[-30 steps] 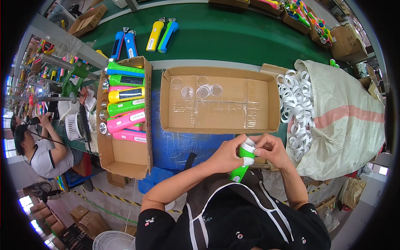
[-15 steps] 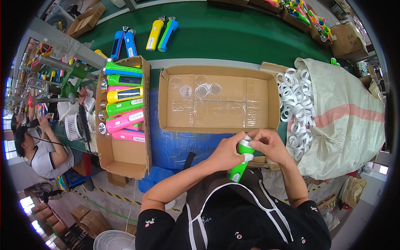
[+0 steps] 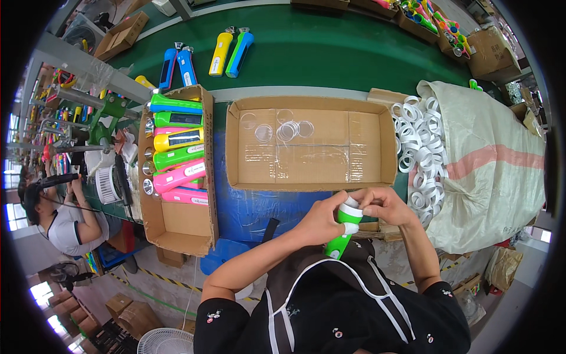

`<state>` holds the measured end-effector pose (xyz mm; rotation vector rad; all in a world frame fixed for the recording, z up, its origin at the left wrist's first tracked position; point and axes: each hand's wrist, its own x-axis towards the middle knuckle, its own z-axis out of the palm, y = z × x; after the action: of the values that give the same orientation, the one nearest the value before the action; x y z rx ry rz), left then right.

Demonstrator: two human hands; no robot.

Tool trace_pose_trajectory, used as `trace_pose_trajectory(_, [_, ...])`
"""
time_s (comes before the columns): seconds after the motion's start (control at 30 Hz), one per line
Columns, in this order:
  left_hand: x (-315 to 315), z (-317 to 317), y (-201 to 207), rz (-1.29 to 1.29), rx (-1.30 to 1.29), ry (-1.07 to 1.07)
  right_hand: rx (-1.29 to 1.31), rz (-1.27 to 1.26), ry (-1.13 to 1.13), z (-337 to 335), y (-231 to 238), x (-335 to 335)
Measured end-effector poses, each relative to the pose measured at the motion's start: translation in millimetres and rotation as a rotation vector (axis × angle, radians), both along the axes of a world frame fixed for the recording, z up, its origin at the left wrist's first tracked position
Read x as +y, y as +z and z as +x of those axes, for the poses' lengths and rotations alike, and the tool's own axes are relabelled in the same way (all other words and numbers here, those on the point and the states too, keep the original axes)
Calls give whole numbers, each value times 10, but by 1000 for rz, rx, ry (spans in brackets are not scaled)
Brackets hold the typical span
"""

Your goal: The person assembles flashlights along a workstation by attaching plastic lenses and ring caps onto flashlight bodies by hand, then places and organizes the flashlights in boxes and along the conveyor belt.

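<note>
My left hand is wrapped round a green flashlight, held upright before my chest with its wide head toward the box. White wrapping covers one fingertip of that hand. A white ring sits at the rim of the flashlight's head. The fingers of my right hand pinch this ring at its right side. Beyond my hands lies a shallow cardboard box with several clear round lenses on its bottom. To its right is a heap of white rings.
Colourful flashlights lie in a cardboard box on the left. More flashlights rest on the green conveyor belt. A woven sack stands at right. At far left another person works near a metal stand.
The white ring shows more clearly at the flashlight's head, and my right fingers have shifted along its rim. My left hand keeps its hold. The view has shifted slightly.
</note>
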<state>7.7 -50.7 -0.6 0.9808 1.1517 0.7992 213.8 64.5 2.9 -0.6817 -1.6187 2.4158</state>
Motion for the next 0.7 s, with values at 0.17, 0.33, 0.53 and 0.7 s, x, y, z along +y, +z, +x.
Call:
trace_pose_trajectory(0.17, [33,3,0,13,71,20,-202,75,-61,-110,117,-90])
trace_pose_trajectory(0.33, [-9,-8,-71,38,40,17,-142,-3,-86,-60,60,-111])
trace_pose_trajectory(0.53, [-5,22,-145,36,-28,46,-167,27,-150,-1,-25,-173])
trace_pose_trajectory(0.7, [-32,9,-149,117,21,82,-229,63,-132,-73,160,-158])
